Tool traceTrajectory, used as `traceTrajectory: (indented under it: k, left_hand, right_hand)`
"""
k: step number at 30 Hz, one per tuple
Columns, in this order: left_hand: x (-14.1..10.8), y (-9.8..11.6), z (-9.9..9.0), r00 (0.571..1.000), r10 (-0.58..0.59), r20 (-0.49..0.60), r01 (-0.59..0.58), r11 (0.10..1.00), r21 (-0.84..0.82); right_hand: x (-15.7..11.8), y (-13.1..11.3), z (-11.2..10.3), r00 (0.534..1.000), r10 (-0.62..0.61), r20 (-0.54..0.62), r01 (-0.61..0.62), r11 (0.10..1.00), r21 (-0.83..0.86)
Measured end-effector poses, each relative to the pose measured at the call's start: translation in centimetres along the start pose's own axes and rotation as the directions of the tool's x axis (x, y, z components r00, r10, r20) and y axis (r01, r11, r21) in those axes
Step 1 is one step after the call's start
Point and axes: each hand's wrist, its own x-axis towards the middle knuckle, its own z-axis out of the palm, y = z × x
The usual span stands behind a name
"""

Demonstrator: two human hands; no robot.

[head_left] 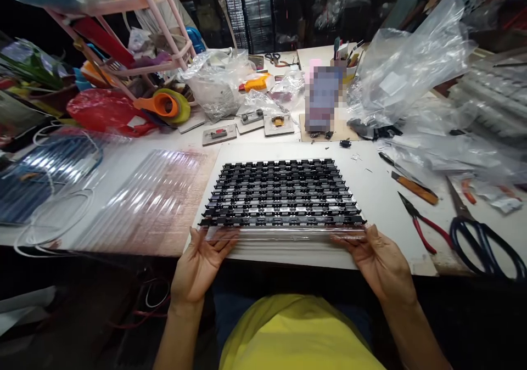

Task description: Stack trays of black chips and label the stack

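A clear plastic tray (284,233) lies in front of me, filled with rows of small black parts (280,191) that have pale pins. My left hand (201,265) grips its near left corner, thumb on top and fingers beneath the edge. At the near right corner, my right hand (381,260) holds the tray the same way. The tray is above a white board (247,153) on the table; whether its far side touches the board I cannot tell. Some fingertips show through the clear plastic.
Empty clear trays (152,194) lie on the left. On the right are red-handled pliers (426,224), large scissors (481,238) and a craft knife (414,188). Small metal fixtures (279,124), plastic bags (411,68) and a pink rack (144,35) stand at the back.
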Motion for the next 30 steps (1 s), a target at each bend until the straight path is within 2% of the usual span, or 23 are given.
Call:
traceTrajectory:
  k: [5, 11, 17, 22, 26, 30]
  left_hand:
    - [0.2, -0.1, -0.4, 0.999, 0.021, 0.04, -0.021, 1.0, 0.0]
    - [0.2, 0.0, -0.5, 0.998, 0.025, 0.059, -0.025, 1.0, 0.005]
    - [0.1, 0.5, 0.0, 1.0, 0.015, 0.006, -0.015, 1.0, -0.007]
    - [0.1, 1.0, 0.8, 0.998, 0.064, -0.025, -0.064, 0.998, -0.009]
    - [0.2, 0.9, 0.7, 0.994, 0.085, 0.071, -0.085, 0.996, 0.002]
    - [0.4, 0.4, 0.2, 0.969, 0.158, 0.191, -0.168, 0.985, 0.037]
  right_hand:
    - [0.0, 0.4, 0.5, 0.997, -0.055, -0.061, 0.055, 0.998, 0.009]
    - [0.0, 0.3, 0.8, 0.995, -0.089, -0.053, 0.088, 0.996, -0.019]
    - [0.2, 0.0, 0.4, 0.992, -0.12, -0.025, 0.116, 0.987, -0.112]
    - [0.8, -0.1, 0.2, 0.982, -0.191, 0.001, 0.19, 0.972, -0.137]
    - [1.1, 0.2, 0.2, 0.976, -0.216, -0.016, 0.214, 0.972, -0.095]
    - [1.3, 0.3, 0.0, 0.974, -0.223, -0.025, 0.22, 0.972, -0.077]
